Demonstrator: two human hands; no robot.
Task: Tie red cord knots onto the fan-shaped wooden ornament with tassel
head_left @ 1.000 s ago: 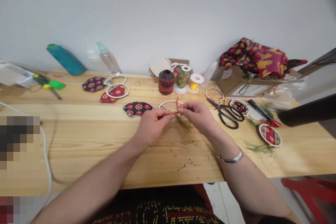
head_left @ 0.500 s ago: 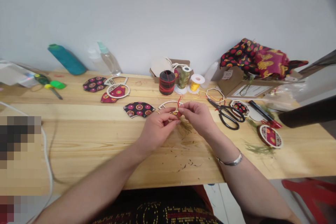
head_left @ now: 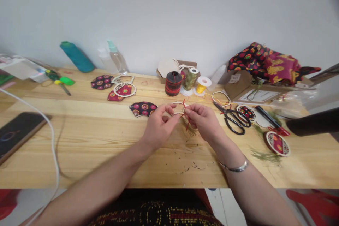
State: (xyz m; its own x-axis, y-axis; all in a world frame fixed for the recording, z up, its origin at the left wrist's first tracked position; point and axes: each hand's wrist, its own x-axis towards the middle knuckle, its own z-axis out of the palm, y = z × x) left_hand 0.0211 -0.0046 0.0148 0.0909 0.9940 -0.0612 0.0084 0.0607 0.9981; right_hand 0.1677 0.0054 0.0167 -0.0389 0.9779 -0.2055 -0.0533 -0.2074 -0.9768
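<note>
Your cord is red; left of the black-handled scissors, your fan-shaped piece shows magenta and orange discs on black; behind the scissors, your cloth pairs disc-patterned black with gold-figured maroon, and your thread is yellow.

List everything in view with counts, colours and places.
Cord: count unclear, red, at fingertips
Threads: one bunch, olive, beside the cord
Frames: several, pale, centre, back left, right
Fabric pieces: several, black or red, left
Spools: three, black and red, olive, yellow, back centre
Cone: one, teal, back left
Bottles: three, clear or whitish, back
Boxes: two, brown, back centre and right
Cloth: heap, black and red, back right
Scissors: one pair, black, right
Ornaments: two, red patterned, right
Marker: one, black, right
Tube: one, black, right
Phone: one, black, left
Cable: one, white, left
Screwdriver: one, green, left
Table: one, tan, beneath
Bracelet: one, silver, right wrist
Left hand: one, bare, centre
Right hand: one, bare, centre
</note>
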